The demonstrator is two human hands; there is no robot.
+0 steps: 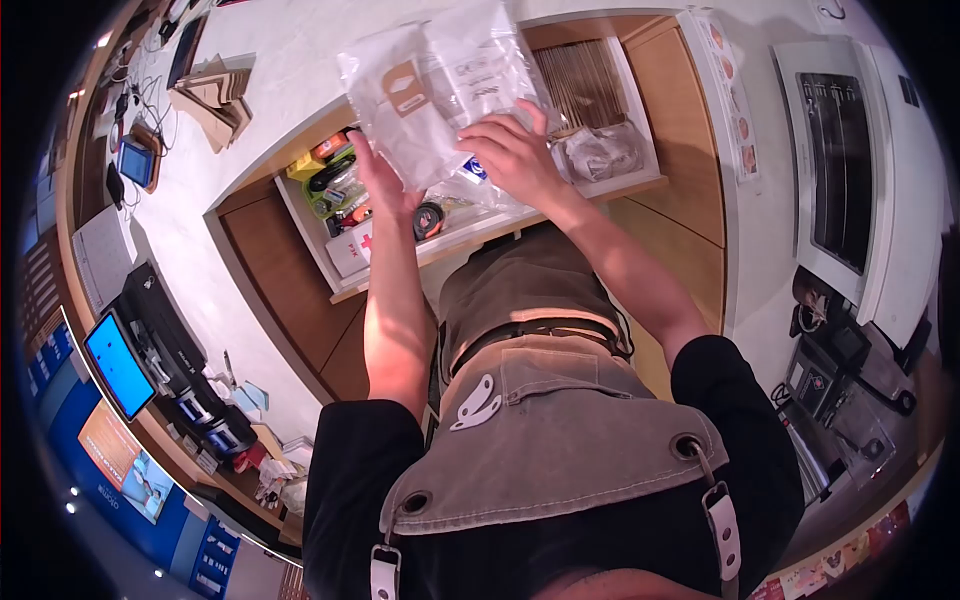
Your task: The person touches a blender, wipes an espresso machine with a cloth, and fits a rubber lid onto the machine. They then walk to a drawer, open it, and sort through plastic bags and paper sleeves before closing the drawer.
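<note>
A clear plastic bag [425, 120] with white contents and brown print is held up over an open drawer [480, 228]. My left hand [388, 185] grips its lower left edge, the thumb in front and the other fingers hidden behind it. My right hand [512, 158] holds the bag's right side, its bent fingers lying across the front. Beneath the bag, the drawer holds a black and orange round item [428, 218], a white box with a red cross [350, 250] and a green tray [325, 195] of small items.
Upright brown paper stacks [580, 85] and crumpled clear plastic [603, 152] fill the drawer's right side. Brown folded cardboard [213, 100] stands on the counter at left. A blue-lit screen [120, 364] is farther left. A white oven-like appliance [840, 160] stands at right.
</note>
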